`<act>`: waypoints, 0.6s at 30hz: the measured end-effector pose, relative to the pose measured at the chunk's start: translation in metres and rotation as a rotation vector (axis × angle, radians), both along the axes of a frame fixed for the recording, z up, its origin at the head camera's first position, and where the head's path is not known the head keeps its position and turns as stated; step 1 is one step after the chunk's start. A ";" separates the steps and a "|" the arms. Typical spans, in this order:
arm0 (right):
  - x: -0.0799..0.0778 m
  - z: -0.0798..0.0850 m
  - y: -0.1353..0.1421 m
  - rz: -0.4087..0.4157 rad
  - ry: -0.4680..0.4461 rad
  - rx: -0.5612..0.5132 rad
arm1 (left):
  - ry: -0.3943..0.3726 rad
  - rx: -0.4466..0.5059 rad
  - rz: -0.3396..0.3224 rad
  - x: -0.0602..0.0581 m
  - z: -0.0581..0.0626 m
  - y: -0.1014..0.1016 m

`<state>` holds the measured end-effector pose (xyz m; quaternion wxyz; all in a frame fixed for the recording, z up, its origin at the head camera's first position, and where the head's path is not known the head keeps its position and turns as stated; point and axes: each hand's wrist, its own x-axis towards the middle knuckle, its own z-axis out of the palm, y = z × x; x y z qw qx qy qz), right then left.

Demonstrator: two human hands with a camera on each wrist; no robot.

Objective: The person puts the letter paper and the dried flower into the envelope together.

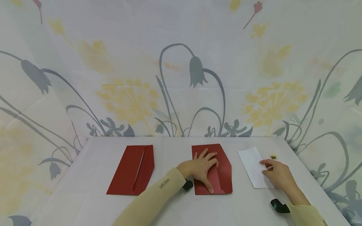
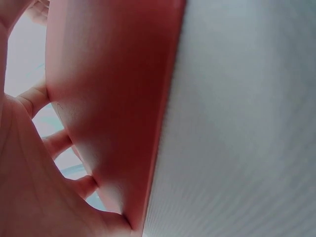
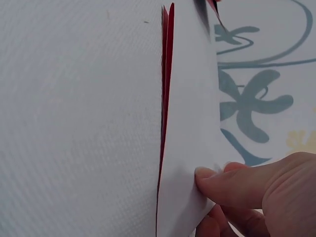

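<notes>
My left hand rests with spread fingers on a red envelope in the middle of the table. That envelope's flap side faces right. In the left wrist view, the fingertips press against its red surface. Further right, my right hand pinches the right edge of a white sheet of paper. The right wrist view has the thumb on top of the sheet and the other fingers beneath, with a red envelope's edge beyond it.
Another red envelope lies at the left, its flap side towards the right. Small black devices sit by both wrists, one near the right sleeve. A flower-printed cloth hangs behind the white table.
</notes>
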<state>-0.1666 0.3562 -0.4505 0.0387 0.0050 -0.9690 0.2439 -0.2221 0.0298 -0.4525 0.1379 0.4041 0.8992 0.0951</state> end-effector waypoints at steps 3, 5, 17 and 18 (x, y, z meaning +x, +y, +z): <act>0.000 0.002 -0.001 -0.002 -0.005 0.000 | -0.001 -0.005 -0.004 0.000 0.003 0.000; 0.000 0.002 -0.001 -0.003 -0.006 0.003 | 0.000 -0.010 -0.004 0.001 0.004 0.000; 0.001 0.009 0.004 0.018 0.019 0.034 | 0.012 -0.005 -0.001 0.002 0.004 -0.001; 0.002 0.010 0.005 0.022 0.020 0.031 | 0.011 -0.006 -0.002 0.002 0.004 -0.001</act>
